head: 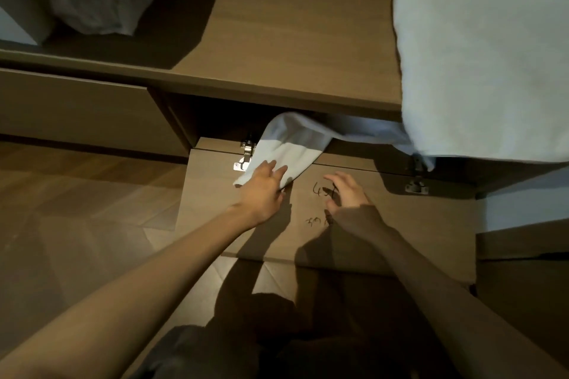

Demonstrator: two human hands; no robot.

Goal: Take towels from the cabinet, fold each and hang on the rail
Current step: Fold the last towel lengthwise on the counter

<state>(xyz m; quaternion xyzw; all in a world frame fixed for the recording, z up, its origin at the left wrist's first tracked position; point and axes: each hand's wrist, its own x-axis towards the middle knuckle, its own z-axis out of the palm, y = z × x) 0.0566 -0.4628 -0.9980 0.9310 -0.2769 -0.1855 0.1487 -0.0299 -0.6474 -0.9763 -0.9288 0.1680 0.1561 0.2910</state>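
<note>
Centre frame, the left hand [261,191] lies with fingers spread flat on the end of the white towel [289,144], which spills out of the cabinet [181,123] over its dropped door [400,218]. Just beside it the right hand [348,194] hovers above the door, fingers loosely curled, holding nothing.
</note>
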